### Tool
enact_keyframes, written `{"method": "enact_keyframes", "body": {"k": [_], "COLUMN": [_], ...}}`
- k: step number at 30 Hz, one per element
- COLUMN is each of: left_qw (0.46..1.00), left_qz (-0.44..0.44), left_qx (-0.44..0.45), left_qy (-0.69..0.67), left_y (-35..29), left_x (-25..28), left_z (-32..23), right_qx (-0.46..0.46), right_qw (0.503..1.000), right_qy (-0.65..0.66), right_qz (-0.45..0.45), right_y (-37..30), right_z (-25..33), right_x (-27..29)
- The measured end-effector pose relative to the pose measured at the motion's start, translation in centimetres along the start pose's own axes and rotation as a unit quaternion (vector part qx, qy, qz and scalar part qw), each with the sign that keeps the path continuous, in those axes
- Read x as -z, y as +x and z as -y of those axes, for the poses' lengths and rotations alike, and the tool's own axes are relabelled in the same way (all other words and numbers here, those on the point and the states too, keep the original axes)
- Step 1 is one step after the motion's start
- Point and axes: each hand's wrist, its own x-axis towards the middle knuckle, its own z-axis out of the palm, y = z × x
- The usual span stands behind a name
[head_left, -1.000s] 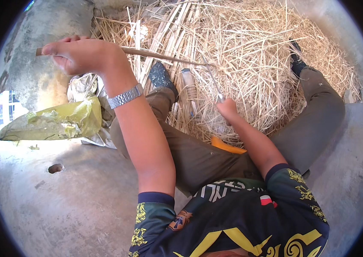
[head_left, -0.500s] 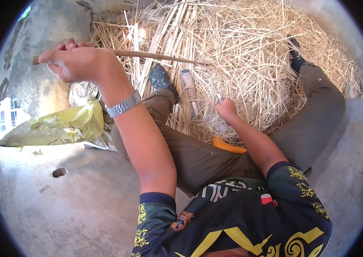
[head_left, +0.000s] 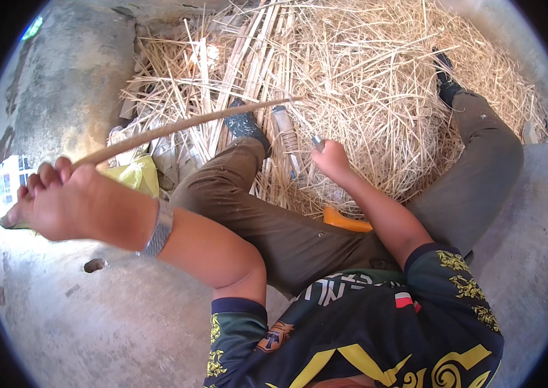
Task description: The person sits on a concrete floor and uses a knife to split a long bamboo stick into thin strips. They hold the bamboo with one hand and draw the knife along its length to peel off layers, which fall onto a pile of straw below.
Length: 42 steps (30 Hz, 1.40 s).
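My left hand [head_left: 70,200], a metal watch on its wrist, is closed around the near end of a long, slender brown strip [head_left: 190,123]. The strip bows slightly and reaches up and right, its thin tip over the pile of pale shavings [head_left: 377,97]. Between my knees, my right hand [head_left: 333,161] is closed on a small tool with a grey metal part [head_left: 317,141] showing above the fingers. The rest of that tool is hidden, so its kind is unclear. In this view the strip's tip is apart from the tool.
A clear bottle-like container [head_left: 285,129] lies among the shavings beside my left shoe [head_left: 245,123]. Flat pale strips [head_left: 248,45] lie beyond it. An orange object [head_left: 346,220] rests by my thigh. A yellow sack [head_left: 135,174] lies left, near a hole [head_left: 95,265] in the concrete floor.
My left hand has swung down and toward me at the left, drawing the strip with it, so the strip now slants. My right hand has shifted slightly left and up.
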Motion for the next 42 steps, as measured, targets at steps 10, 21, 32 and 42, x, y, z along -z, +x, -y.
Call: {"method": "enact_keyframes", "body": {"k": [10, 21, 32, 42], "left_qw": [0.998, 0.996, 0.987, 0.974], "left_qz": [0.008, 0.043, 0.127, 0.121], "left_qx": [-0.049, -0.083, -0.070, -0.069], "left_qy": [-0.046, -0.016, -0.070, -0.178], "left_y": [4.8, 5.6, 5.8, 5.3], "left_x": [5.2, 8.5, 11.5, 16.4], "left_z": [-4.2, -7.5, -10.9, -16.1], "right_qx": [0.060, 0.090, 0.029, 0.159], "right_qw": [0.996, 0.984, 0.990, 0.984], "right_qy": [0.022, -0.084, -0.132, -0.024], "right_qz": [0.056, 0.126, 0.035, 0.075], "right_y": [-1.7, -2.9, -1.8, -3.4], "right_z": [4.7, 4.5, -1.3, 5.7], "right_x": [1.6, 1.3, 1.2, 1.9]}}
